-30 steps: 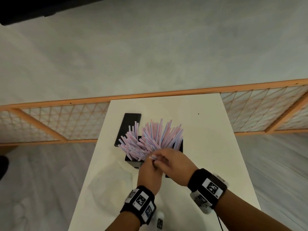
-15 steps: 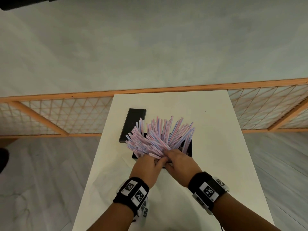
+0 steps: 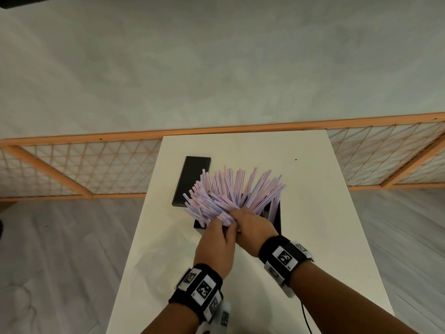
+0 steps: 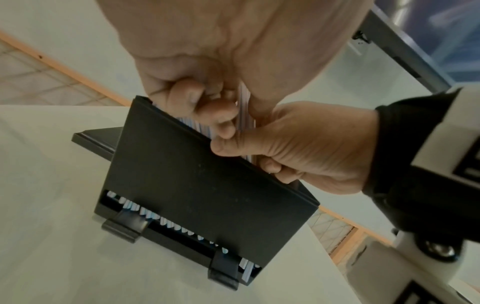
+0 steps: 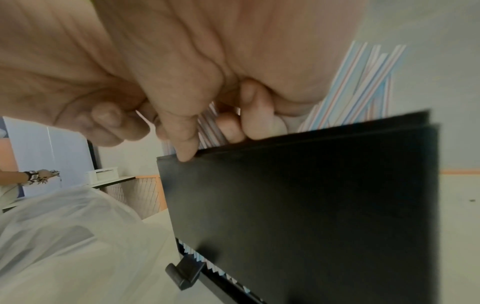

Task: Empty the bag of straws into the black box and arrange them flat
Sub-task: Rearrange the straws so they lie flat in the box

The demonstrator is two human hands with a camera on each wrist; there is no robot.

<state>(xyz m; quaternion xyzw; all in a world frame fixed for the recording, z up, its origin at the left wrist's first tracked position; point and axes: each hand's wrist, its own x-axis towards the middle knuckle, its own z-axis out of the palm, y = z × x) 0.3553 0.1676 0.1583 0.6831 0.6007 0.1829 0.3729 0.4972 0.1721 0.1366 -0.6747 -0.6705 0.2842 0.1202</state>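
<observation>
gripping a fanned bunch of striped straws (image 3: 231, 194) with left hand (image 3: 215, 247) and right hand (image 3: 255, 227), both curled, standing in black box (image 4: 207, 185) on white tabletop (image 3: 313, 213).

— What stands on the white rectangular table (image 3: 313, 213)?
— A black box (image 3: 277, 218) crammed with pink-and-blue striped plastic straws (image 3: 231, 189) fanning upward; a flat black lid (image 3: 190, 179) lies far-left of it.
— And the hands?
— Left hand (image 3: 215, 247) and right hand (image 3: 252, 229) meet at the bundle's near end, fingers (image 3: 231, 233) among the straws.
</observation>
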